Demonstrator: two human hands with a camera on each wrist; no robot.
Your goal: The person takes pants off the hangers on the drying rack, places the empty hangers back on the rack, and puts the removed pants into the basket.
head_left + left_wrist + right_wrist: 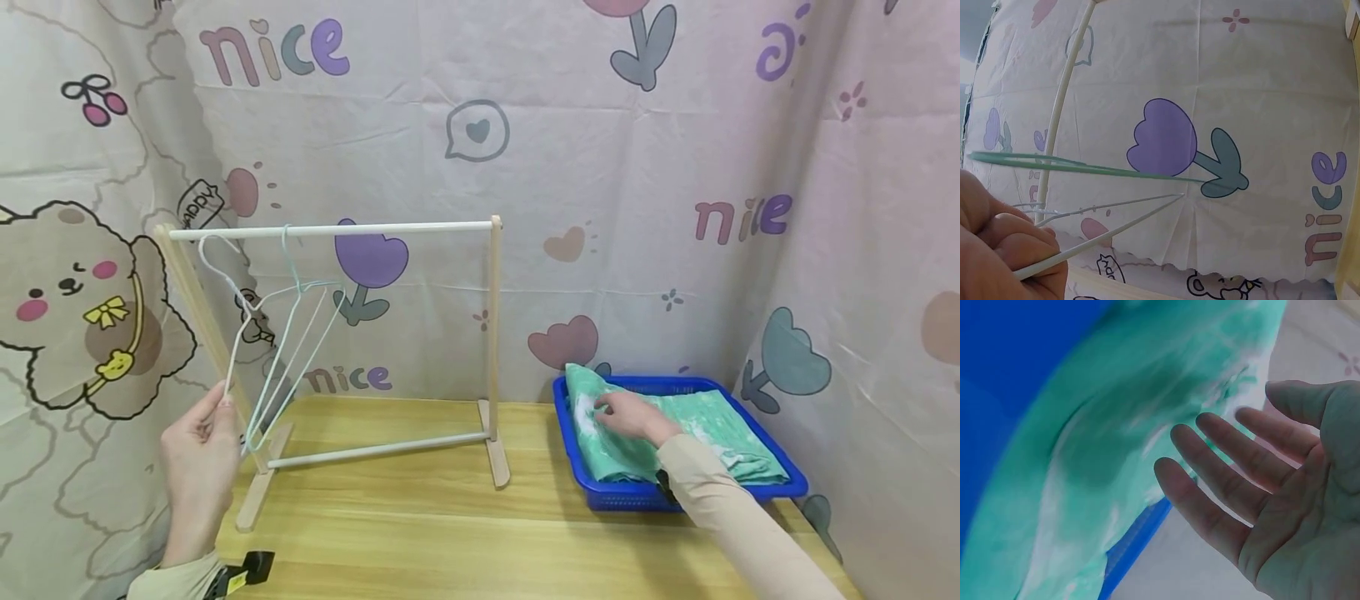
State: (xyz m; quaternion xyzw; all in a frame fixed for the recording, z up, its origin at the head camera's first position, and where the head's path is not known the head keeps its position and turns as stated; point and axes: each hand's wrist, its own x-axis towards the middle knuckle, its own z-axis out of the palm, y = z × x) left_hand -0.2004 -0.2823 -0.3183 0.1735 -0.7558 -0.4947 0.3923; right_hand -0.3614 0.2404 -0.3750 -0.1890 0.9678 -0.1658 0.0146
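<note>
My left hand (198, 450) pinches one end of a white hanger (235, 350) between thumb and fingers. The hanger's hook is by the left part of the rail; whether it rests on it, I cannot tell. Next to it a pale green hanger (288, 331) hangs from the rail, and its green wire (1085, 167) crosses the left wrist view. My right hand (633, 415) is over a folded green and white cloth (705, 417) in a blue basket (630, 498). In the right wrist view, its fingers (1216, 469) are spread and grip nothing.
A wooden rack with a white rail (405, 228) stands at the left of the wooden table (420, 533). A lower white bar (375, 451) joins its feet. Patterned curtains (480, 67) close off the back and sides.
</note>
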